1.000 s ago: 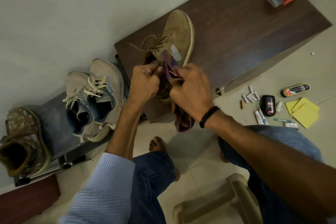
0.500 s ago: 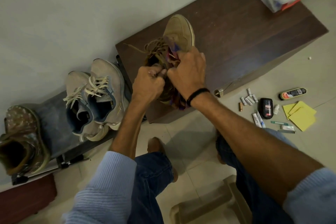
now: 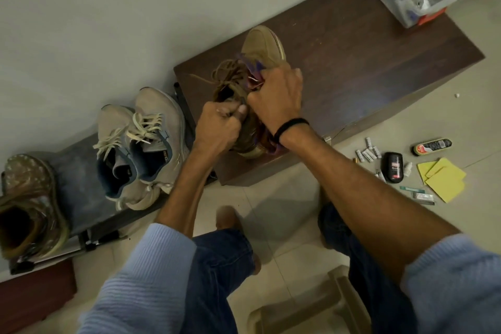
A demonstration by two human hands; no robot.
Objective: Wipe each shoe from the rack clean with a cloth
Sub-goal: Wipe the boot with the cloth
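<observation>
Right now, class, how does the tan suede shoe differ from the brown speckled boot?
The tan suede shoe rests on the dark wooden cabinet, held by the left hand; the brown speckled boot sits untouched on the rack. The shoe is plain, the boot pale-spotted. Both toes face the wall.

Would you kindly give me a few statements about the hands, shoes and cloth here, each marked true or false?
1. The left hand grips the tan shoe at its opening. True.
2. The left hand also holds the cloth. False: the right hand holds the purple cloth against the shoe.
3. The tan shoe stands on the floor. False: it is on the dark wooden cabinet.
4. A pair of pale sneakers sits on the rack. True.
5. The yellow sheets lie on the cabinet. False: they lie on the floor.
</observation>
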